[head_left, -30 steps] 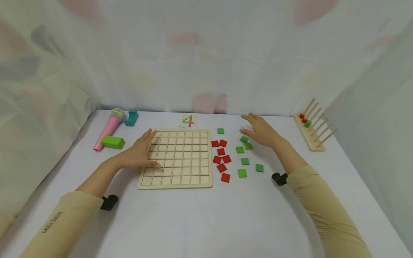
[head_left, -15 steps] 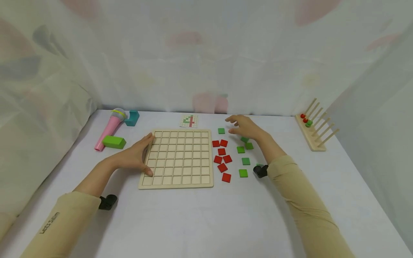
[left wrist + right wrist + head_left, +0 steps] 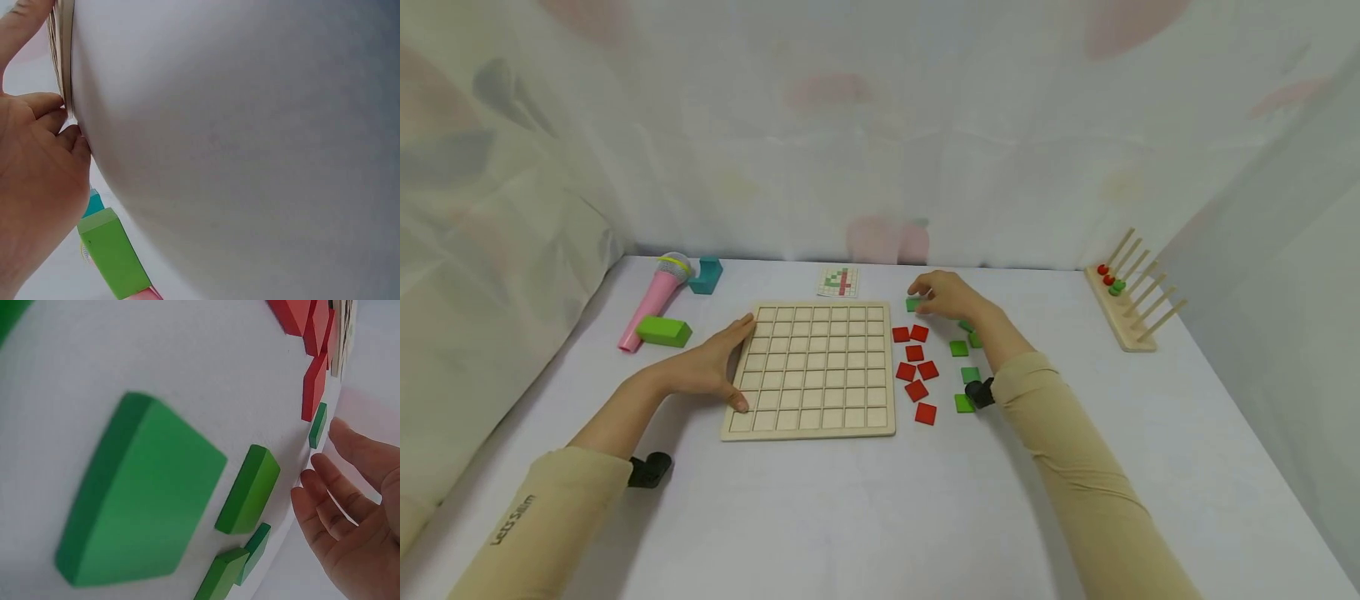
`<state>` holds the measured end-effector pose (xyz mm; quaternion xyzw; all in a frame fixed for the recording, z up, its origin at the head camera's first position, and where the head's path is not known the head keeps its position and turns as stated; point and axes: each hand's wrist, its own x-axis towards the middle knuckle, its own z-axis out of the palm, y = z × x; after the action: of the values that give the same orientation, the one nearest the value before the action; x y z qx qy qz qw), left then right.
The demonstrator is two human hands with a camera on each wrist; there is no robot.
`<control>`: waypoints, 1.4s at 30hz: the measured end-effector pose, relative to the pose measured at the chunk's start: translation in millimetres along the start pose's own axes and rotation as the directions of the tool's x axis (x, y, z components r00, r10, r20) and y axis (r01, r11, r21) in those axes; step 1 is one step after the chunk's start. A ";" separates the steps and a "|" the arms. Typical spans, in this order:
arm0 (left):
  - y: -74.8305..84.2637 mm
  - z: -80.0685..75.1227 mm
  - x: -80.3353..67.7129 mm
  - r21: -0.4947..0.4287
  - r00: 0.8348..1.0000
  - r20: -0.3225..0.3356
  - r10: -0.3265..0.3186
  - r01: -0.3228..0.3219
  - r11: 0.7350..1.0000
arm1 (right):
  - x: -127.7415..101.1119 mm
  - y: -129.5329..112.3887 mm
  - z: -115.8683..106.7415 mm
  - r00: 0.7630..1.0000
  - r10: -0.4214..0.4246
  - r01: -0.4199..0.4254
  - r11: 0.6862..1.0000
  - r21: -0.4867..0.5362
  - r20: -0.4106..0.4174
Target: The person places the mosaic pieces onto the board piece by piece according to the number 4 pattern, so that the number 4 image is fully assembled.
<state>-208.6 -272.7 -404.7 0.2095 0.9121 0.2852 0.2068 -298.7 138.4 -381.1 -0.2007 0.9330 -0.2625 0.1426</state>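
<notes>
A square wooden grid board (image 3: pixel 808 434) lies on the white table in the head view. My left hand (image 3: pixel 703 367) rests along its left edge, thumb and fingers spread apart; the left wrist view shows the fingertips touching the board's side. My right hand (image 3: pixel 953 298) hovers over a dark green square tile (image 3: pixel 912 306), its thumb and fingers parted around it. In the right wrist view that tile (image 3: pixel 318 426) lies flat just beyond the thumb tip, with a gap. Several red tiles (image 3: pixel 914 353) lie beside the board, and more green tiles (image 3: pixel 958 348) lie under the right forearm.
A grid pattern card (image 3: pixel 838 282) lies behind the board. At left are a pink toy microphone (image 3: pixel 651 304), a green block (image 3: pixel 663 331) and a teal block (image 3: pixel 705 276). A wooden peg stand (image 3: pixel 1123 310) with red and green beads is at far right.
My right hand has moved left and lowered from above the right-hand green tiles to the rear green tile. My left hand has slid slightly outward to the board's left edge.
</notes>
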 end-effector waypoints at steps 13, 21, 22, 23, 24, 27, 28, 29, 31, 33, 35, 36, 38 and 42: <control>-1.2 -0.5 0.3 0.041 1.000 -0.010 0.013 -0.013 0.999 | 12.2 6.1 0.4 0.999 0.034 -0.034 0.999 -0.021 0.010; -0.5 -1.9 -0.5 0.054 0.999 0.016 0.030 -0.030 0.998 | 11.3 -0.5 1.3 0.999 0.043 -0.042 0.997 -0.070 0.002; -0.7 -2.0 -0.5 0.057 0.999 0.021 0.032 -0.034 0.998 | 10.9 -1.4 1.2 0.999 0.043 -0.043 0.996 -0.073 0.001; -0.6 -2.2 -0.6 0.063 0.999 0.024 0.035 -0.037 0.997 | 10.6 -2.1 1.0 0.999 0.044 -0.044 0.996 -0.078 0.001; -0.4 -2.2 -0.6 0.068 0.999 0.026 0.037 -0.039 0.997 | 10.2 -2.8 0.9 0.999 0.046 -0.045 0.996 -0.082 0.001; -0.4 -1.9 -0.6 0.079 0.999 0.028 0.036 -0.038 0.996 | 10.0 -3.9 0.7 0.999 0.047 -0.047 0.994 -0.100 0.004; -0.5 -1.6 -0.6 0.082 0.999 0.027 0.034 -0.036 0.996 | 10.1 -4.1 0.7 0.999 0.048 -0.047 0.993 -0.106 0.005; -0.3 -1.4 -0.7 0.084 0.999 0.025 0.033 -0.035 0.996 | 10.1 -4.4 0.7 0.999 0.046 -0.044 0.992 -0.114 0.007; -0.2 -1.0 -0.5 0.084 0.999 0.022 0.033 -0.035 0.996 | 10.3 -4.8 0.7 0.999 0.045 -0.044 0.992 -0.120 0.007; 0.1 -0.9 -0.6 0.085 0.999 0.020 0.033 -0.035 0.996 | 10.4 -5.1 1.0 0.999 0.045 -0.045 0.992 -0.117 0.002; 0.2 -1.0 -0.7 0.087 0.999 0.019 0.037 -0.039 0.995 | 10.4 -5.2 1.5 0.999 0.049 -0.050 0.993 -0.106 -0.005; 0.2 -1.0 -0.8 0.088 0.999 0.018 0.040 -0.042 0.995 | 10.3 -5.3 1.8 0.999 0.053 -0.053 0.994 -0.097 -0.009; 0.1 -1.1 -1.1 0.092 0.999 0.017 0.047 -0.048 0.995 | 10.3 -5.4 2.6 0.998 0.059 -0.060 0.995 -0.080 -0.019; -0.8 -0.9 -0.9 0.100 0.998 0.014 0.057 -0.058 0.993 | 9.9 -5.5 3.5 0.997 0.059 -0.062 0.996 -0.059 -0.040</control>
<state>-208.4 -274.2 -404.3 0.2476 0.9176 0.2438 0.1928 -304.5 128.1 -382.6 -0.1715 0.9487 -0.2337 0.1266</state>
